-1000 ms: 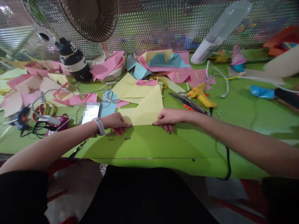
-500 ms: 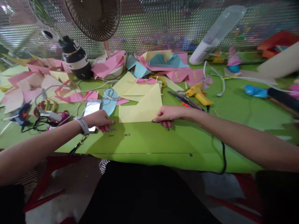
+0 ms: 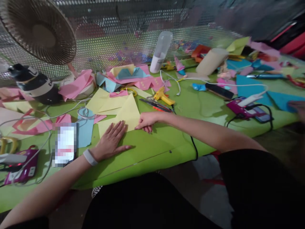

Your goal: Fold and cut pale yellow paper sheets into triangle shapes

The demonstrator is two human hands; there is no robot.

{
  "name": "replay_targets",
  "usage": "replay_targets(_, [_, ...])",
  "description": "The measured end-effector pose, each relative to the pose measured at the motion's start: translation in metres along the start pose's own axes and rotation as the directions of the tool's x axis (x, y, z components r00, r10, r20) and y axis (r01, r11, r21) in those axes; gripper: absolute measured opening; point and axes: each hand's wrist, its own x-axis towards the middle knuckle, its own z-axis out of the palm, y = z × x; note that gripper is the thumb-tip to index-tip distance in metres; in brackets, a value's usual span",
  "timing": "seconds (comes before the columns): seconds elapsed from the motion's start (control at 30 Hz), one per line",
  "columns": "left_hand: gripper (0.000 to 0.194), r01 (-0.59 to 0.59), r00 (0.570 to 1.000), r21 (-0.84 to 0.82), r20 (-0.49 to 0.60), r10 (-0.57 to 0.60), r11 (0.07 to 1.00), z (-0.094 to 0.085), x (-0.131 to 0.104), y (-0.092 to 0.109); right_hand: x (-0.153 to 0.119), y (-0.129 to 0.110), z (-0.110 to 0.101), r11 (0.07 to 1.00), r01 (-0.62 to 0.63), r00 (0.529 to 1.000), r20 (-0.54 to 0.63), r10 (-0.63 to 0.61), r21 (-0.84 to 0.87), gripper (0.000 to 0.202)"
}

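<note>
A folded sheet of pale yellow paper [image 3: 128,111] lies on the green table, a pointed flap standing out at its far side. My left hand [image 3: 113,138] rests flat on its near left part, fingers spread and a white band at the wrist. At the paper's right corner, my right hand [image 3: 147,121] is closed, thumb and forefinger pinching the edge. More yellow sheets [image 3: 102,101] lie just behind. A light blue piece of paper [image 3: 85,128] is left of my left hand, beside a lit phone [image 3: 64,144].
Behind my right hand lie a yellow glue gun [image 3: 164,96] and dark scissors-like tools [image 3: 154,105]. A fan [image 3: 44,35] and a black bottle [image 3: 35,84] stand at the back left. Purple power banks [image 3: 240,109] with cables lie right. Another person's hand [image 3: 297,106] is at the far right.
My left hand has moved from beside the phone onto the yellow paper and flattened out. My right hand keeps its pinch at the corner. The view has swung to the right.
</note>
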Motion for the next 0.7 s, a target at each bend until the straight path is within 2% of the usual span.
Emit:
replay_targets(0.13, [0.090, -0.021, 0.999, 0.065, -0.046, 0.024, 0.998, 0.008, -0.006, -0.007, -0.025, 0.042, -0.011, 0.998, -0.033, 0.994, -0.099, 0.039, 0.062, 0.054])
replay_targets(0.2, [0.092, -0.022, 0.998, 0.080, -0.059, 0.027, 0.997, 0.007, -0.009, -0.007, -0.040, 0.061, -0.012, 0.996, -0.052, 0.972, -0.226, 0.068, 0.075, 0.046])
replay_targets(0.23, [0.092, -0.022, 0.998, 0.085, -0.060, 0.027, 0.996, 0.006, -0.009, -0.008, -0.046, 0.068, -0.011, 0.997, -0.057, 0.937, -0.341, 0.073, 0.058, 0.041])
replay_targets(0.27, [0.092, -0.020, 0.998, 0.090, -0.057, 0.025, 0.996, 0.005, -0.010, -0.008, -0.052, 0.073, -0.009, 0.998, -0.063, 0.869, -0.491, 0.061, 0.013, 0.035])
replay_targets(0.33, [0.090, -0.007, 0.999, 0.099, -0.040, 0.011, 0.995, 0.004, -0.010, -0.009, -0.059, 0.077, -0.003, 0.980, -0.127, 0.651, -0.758, -0.033, -0.152, 0.021])
replay_targets(0.37, [0.089, 0.003, 1.000, 0.100, -0.030, 0.000, 0.995, 0.003, -0.010, -0.010, -0.061, 0.077, -0.001, 0.951, -0.192, 0.552, -0.828, -0.101, -0.244, 0.017])
replay_targets(0.4, [0.088, 0.017, 1.000, 0.099, -0.022, -0.015, 0.995, 0.002, -0.009, -0.011, -0.061, 0.076, 0.001, 0.909, -0.268, 0.491, -0.857, -0.157, -0.320, 0.017])
replay_targets(0.43, [0.087, 0.036, 0.999, 0.097, -0.018, -0.034, 0.995, 0.001, -0.008, -0.012, -0.060, 0.075, 0.003, 0.864, -0.338, 0.475, -0.860, -0.186, -0.374, 0.020])
replay_targets(0.53, [0.086, 0.094, 0.995, 0.096, -0.038, -0.091, 0.991, 0.001, -0.004, -0.013, -0.056, 0.073, 0.000, 0.785, -0.451, 0.540, -0.830, -0.139, -0.424, 0.028])
replay_targets(0.6, [0.086, 0.115, 0.992, 0.092, -0.066, -0.109, 0.989, 0.003, -0.003, -0.014, -0.054, 0.074, -0.005, 0.781, -0.460, 0.574, -0.813, -0.103, -0.423, 0.034])
replay_targets(0.7, [0.086, 0.105, 0.991, 0.066, -0.091, -0.099, 0.992, 0.007, -0.003, -0.013, -0.054, 0.078, -0.012, 0.778, -0.434, 0.600, -0.790, -0.128, -0.455, 0.039])
